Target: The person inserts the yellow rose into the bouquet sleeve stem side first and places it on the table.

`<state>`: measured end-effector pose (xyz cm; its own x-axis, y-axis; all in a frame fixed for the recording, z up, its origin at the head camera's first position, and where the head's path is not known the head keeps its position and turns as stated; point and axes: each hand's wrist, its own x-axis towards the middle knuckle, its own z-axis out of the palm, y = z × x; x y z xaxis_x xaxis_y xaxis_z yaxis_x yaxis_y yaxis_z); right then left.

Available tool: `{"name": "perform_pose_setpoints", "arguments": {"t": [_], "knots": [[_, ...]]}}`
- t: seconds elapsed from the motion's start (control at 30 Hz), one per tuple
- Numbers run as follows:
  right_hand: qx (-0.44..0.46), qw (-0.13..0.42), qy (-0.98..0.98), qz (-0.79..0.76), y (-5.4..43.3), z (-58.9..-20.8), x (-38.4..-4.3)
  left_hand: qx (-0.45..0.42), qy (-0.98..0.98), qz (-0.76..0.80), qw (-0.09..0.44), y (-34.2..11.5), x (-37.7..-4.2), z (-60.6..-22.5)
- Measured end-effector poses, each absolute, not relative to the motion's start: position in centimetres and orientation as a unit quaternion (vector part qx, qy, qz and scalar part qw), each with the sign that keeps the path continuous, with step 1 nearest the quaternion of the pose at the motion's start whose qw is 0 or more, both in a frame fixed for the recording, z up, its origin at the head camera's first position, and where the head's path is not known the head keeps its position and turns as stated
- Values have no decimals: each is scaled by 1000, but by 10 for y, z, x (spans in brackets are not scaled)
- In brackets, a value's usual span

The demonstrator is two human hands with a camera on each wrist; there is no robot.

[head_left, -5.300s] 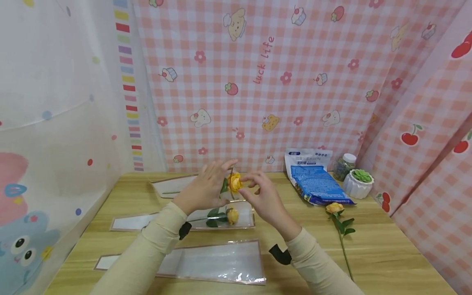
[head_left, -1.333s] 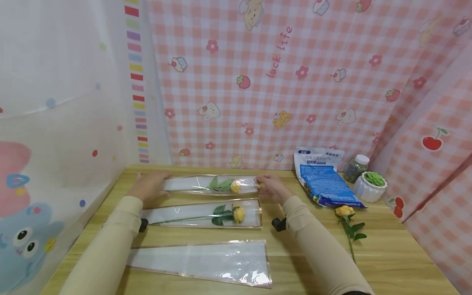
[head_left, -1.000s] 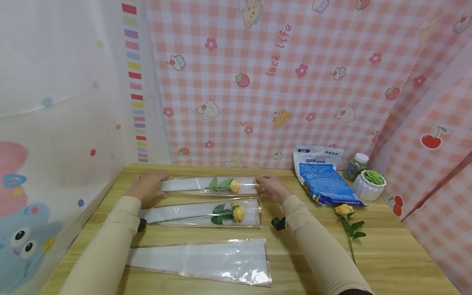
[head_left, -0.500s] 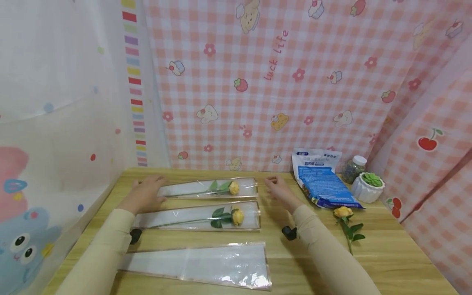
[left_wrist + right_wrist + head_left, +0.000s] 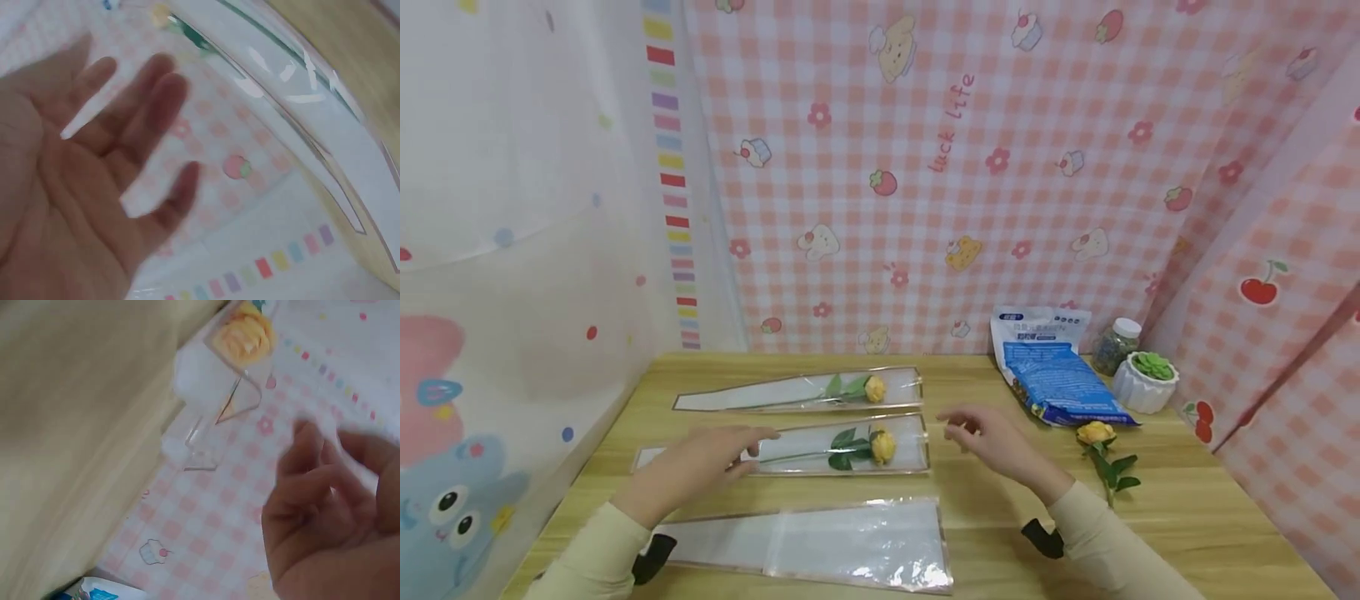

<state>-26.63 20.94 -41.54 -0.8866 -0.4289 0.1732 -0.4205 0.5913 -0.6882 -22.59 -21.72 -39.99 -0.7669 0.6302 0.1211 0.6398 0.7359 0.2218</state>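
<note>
My left hand hovers over the narrow end of the middle clear flower sleeve, holding nothing. The left wrist view shows its fingers apart and loosely bent. Inside that sleeve lies a yellow rose with green leaves. Behind it, the far flower sleeve has a second yellow rose in it. To the right of the sleeves' wide ends is my right hand, fingers loosely curled around nothing. A third sleeve, with no flower inside, lies flat nearest me.
A loose yellow rose lies on the wooden table at the right. Behind it are a blue and white bag, a lidded jar and a potted succulent. Patterned curtains surround the table.
The second rose, earlier between my hands at the far sleeve, now lies inside it. Both hands have let go of that sleeve and drawn back toward me.
</note>
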Motion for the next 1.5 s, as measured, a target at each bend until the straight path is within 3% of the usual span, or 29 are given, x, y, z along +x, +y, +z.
{"name": "perform_pose_setpoints", "arguments": {"t": [0.17, 0.4, 0.63, 0.83, 1.13, 1.5], "knots": [[-349, 85, 873, -331, 210, -427, -236, -292, -941, -154, -81, -208, -203, -409], [-330, 106, 882, -318, 203, -450, -220, -334, -934, -114, -54, -201, -195, -435], [-327, 136, 909, -218, 196, -456, -204, -338, -928, -131, -84, -191, -191, -449], [-336, 98, 922, -168, 187, -458, -201, -337, -934, -103, -62, -183, -189, -453], [-325, 55, 932, -151, 183, -462, -201, -323, -937, -106, -74, -176, -186, -447], [-333, 75, 910, -234, 181, -463, -206, -318, -943, -85, -54, -174, -184, -449]]}}
